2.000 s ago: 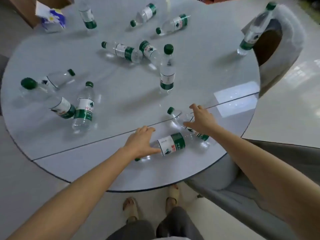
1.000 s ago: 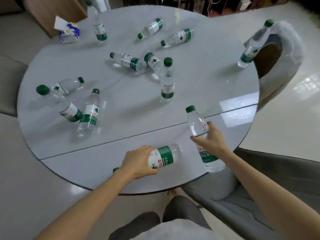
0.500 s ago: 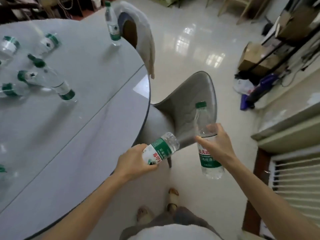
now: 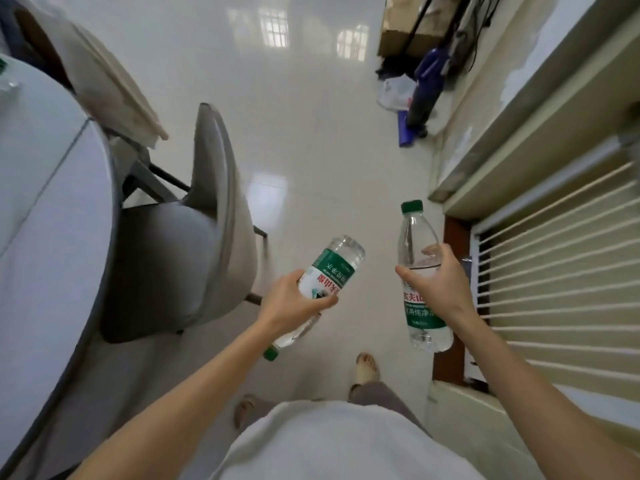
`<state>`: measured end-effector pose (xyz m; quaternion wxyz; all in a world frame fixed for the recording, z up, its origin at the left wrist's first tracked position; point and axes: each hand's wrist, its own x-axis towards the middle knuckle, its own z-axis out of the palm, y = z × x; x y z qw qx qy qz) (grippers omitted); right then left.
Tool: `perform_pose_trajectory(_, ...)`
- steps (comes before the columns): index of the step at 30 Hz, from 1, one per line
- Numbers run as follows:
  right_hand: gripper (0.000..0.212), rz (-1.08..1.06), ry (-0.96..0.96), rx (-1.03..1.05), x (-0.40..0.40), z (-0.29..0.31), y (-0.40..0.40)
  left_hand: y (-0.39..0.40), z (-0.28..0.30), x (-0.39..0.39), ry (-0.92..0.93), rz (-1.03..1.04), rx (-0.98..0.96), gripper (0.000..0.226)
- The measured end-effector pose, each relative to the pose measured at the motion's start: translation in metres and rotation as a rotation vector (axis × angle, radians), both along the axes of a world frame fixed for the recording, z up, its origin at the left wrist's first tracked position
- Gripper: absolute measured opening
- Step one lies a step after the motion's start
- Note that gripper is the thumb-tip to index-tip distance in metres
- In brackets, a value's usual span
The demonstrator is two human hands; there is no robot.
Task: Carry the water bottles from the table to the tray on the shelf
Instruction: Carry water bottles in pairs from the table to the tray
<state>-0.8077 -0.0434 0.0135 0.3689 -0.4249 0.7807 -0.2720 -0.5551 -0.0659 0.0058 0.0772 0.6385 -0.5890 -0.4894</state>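
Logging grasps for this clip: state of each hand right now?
Left hand: closed on tilted bottle, cap down.
Right hand: closed on upright bottle.

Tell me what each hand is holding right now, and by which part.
Left hand: a water bottle, cap-down, gripped around its labelled middle. Right hand: an upright bottle, gripped just above its label.

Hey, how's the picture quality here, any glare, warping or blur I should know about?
Head view: window glare on the glossy floor; wide-angle warping bends the table edge and the slatted panel; the bottles in both hands are fairly sharp, the edges softer.
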Motion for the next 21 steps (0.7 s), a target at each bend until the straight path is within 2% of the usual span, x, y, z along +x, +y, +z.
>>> perform_pose_trajectory(4,0.062,0.016,0.028,-0.006,-0.056,0.005,-0.057,-0.053,0.002,-0.076,0.103,0.053,0.017,0.045)
perform_pose_trajectory(9,0.060,0.036,-0.024,-0.028,-0.084,0.010,-0.162,-0.128,0.016,-0.110,0.165,0.180,-0.015,0.029)
perform_pose_trajectory(11,0.066,0.037,-0.042,-0.026,-0.088,0.004,-0.206,-0.166,0.012,-0.110,0.194,0.248,0.001,0.030)
perform_pose_trajectory(16,0.057,0.047,-0.051,-0.001,-0.087,-0.012,-0.317,-0.294,-0.003,-0.108,0.266,0.353,0.013,0.029)
perform_pose_trajectory(21,0.056,-0.006,-0.113,-0.007,-0.091,0.005,-0.448,-0.445,0.015,-0.118,0.321,0.381,-0.009,0.035)
